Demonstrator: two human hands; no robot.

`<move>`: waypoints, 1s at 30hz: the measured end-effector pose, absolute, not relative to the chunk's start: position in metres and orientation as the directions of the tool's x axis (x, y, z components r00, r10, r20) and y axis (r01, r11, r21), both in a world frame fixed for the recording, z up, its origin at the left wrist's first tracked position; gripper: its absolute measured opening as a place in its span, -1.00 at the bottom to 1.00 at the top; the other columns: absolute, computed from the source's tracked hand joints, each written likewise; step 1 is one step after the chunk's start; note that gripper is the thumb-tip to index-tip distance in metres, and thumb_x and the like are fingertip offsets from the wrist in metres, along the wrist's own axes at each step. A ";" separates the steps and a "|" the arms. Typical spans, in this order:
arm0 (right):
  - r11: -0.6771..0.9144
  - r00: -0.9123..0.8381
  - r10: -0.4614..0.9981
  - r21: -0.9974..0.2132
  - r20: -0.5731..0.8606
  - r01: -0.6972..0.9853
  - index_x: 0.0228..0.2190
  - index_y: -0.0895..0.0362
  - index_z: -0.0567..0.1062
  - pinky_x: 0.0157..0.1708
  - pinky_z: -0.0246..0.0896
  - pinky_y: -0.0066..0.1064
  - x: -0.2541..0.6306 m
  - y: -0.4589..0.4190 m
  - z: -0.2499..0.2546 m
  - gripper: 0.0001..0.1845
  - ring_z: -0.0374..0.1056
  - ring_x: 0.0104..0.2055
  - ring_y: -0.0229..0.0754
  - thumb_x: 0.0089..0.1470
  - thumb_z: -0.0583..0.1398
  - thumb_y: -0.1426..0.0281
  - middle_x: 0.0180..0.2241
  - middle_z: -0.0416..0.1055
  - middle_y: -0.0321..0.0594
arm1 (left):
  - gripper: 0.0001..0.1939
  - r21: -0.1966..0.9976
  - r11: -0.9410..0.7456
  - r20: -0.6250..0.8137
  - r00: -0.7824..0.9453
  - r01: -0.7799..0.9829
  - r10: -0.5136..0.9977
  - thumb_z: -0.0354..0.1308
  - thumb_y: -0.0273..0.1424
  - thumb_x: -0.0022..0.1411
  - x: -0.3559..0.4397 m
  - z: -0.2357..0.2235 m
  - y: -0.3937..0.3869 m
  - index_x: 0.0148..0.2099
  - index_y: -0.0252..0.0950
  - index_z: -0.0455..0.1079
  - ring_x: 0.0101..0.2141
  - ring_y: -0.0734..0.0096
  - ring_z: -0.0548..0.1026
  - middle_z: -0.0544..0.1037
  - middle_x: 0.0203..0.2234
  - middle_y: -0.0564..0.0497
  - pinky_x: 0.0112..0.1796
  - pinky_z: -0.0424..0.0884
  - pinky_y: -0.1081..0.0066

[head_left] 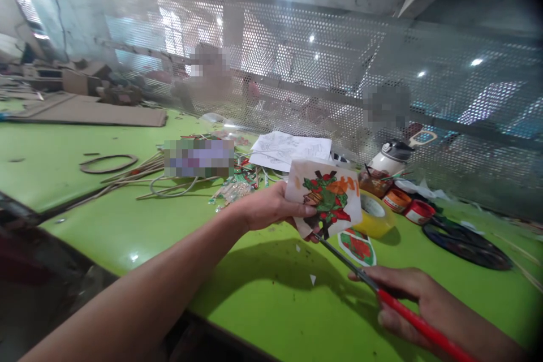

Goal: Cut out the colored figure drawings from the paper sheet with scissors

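My left hand (271, 206) is closed on a white sheet of paper (328, 195) that bears a painted figure in green, red, orange and black. The thumb lies on its front and the fingers are behind it. Scissors (394, 300) with red handles are in my right hand (411, 294), their grey blades pointing up and left to the sheet's lower edge. Whether the blades are open cannot be made out. Below the sheet, a cut-out (358, 247) painted red and green lies on the table, near small white paper scraps (313, 279).
Behind the sheet is a roll of yellow tape (377, 215). Paint jars (419, 212), a dark palette (466, 243) and a kettle (390, 155) stand to the right. Thin sticks (144, 169), printed paper (291, 150) and cardboard (93, 110) lie farther back, before a perforated metal screen (280, 51).
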State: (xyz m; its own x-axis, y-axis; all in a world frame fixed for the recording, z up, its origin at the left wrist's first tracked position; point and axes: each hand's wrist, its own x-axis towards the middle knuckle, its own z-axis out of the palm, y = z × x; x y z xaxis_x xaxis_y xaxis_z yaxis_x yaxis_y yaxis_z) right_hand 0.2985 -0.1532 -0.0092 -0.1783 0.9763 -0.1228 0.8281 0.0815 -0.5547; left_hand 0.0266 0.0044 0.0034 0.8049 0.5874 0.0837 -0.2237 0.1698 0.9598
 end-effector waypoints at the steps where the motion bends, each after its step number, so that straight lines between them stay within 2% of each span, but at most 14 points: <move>1: 0.074 -0.175 0.976 -0.559 -0.129 0.826 0.03 0.09 0.53 -0.03 0.41 -0.08 0.299 -0.154 -0.009 -0.39 0.38 0.07 0.29 -0.02 0.29 0.07 0.03 0.49 0.09 | -0.67 0.960 0.170 0.082 0.806 -0.221 0.586 0.36 -0.45 0.01 0.027 0.003 0.004 -0.13 -0.42 0.52 -0.38 0.30 0.59 0.62 -0.33 -0.18 -0.32 0.55 0.34; 12: 0.105 -0.181 0.981 -0.607 -0.065 0.788 -0.06 0.10 0.60 -0.14 0.48 -0.10 0.291 -0.154 -0.005 -0.41 0.49 -0.07 0.27 -0.10 0.33 0.05 -0.09 0.58 0.09 | -0.69 0.956 0.176 0.102 0.826 -0.236 0.554 0.35 -0.46 0.03 0.027 0.004 0.004 -0.13 -0.43 0.50 -0.41 0.33 0.59 0.62 -0.38 -0.14 -0.35 0.55 0.37; 19: 0.087 -0.202 0.969 -0.567 -0.142 0.819 0.04 0.07 0.52 -0.06 0.42 -0.12 0.306 -0.153 -0.013 -0.38 0.40 0.06 0.27 -0.04 0.30 0.08 0.03 0.49 0.10 | -0.79 0.960 0.175 0.100 0.848 -0.221 0.521 0.32 -0.45 0.05 0.026 0.000 0.008 -0.22 -0.44 0.51 -0.45 0.33 0.59 0.62 -0.43 -0.13 -0.37 0.54 0.37; 24: 0.092 -0.215 0.963 -0.550 -0.163 0.830 0.05 0.07 0.51 -0.09 0.44 -0.15 0.306 -0.153 -0.014 -0.37 0.38 0.07 0.28 -0.04 0.30 0.08 0.06 0.47 0.08 | -0.80 0.955 0.184 0.105 0.847 -0.232 0.521 0.32 -0.46 0.05 0.027 0.000 0.007 -0.24 -0.43 0.50 -0.46 0.34 0.59 0.62 -0.43 -0.12 -0.38 0.55 0.38; 30: 0.091 -0.186 0.979 -0.632 -0.086 0.769 -0.07 0.07 0.61 -0.24 0.50 -0.16 0.283 -0.157 -0.003 -0.40 0.50 -0.11 0.25 -0.08 0.27 -0.02 -0.14 0.60 0.05 | -0.78 0.954 0.191 0.107 0.858 -0.230 0.502 0.33 -0.44 0.04 0.027 0.000 0.006 -0.24 -0.43 0.49 -0.48 0.34 0.58 0.61 -0.44 -0.12 -0.40 0.55 0.37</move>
